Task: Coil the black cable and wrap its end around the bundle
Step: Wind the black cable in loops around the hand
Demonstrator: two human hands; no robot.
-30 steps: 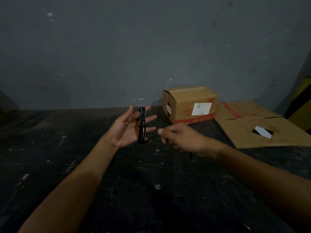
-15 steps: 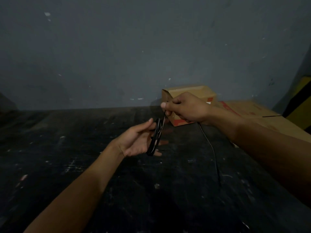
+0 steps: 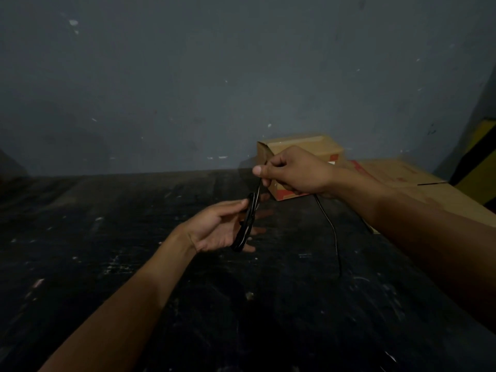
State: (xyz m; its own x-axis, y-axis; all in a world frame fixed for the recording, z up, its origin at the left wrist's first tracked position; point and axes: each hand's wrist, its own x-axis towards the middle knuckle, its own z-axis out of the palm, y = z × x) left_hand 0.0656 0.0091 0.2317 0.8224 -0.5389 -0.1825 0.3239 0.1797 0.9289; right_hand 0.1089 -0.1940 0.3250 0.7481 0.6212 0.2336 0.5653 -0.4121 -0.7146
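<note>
The black cable forms a narrow coil (image 3: 246, 224) looped around the fingers of my left hand (image 3: 220, 229), which is held palm up above the dark floor, thumb on the coil's top. My right hand (image 3: 295, 170) is higher and to the right, its thumb and fingers pinched on the cable just above the coil. From under that hand the loose tail of the cable (image 3: 332, 234) hangs down and curves to the floor.
A small cardboard box (image 3: 303, 146) with red print stands against the grey wall behind my right hand. Flattened cardboard (image 3: 418, 183) lies to its right. A yellow and black striped post (image 3: 480, 162) is at the far right edge.
My right hand has risen from beside the coil to above it, pulling the cable up, with the tail now hanging below. My left hand has tilted and closed its thumb onto the coil.
</note>
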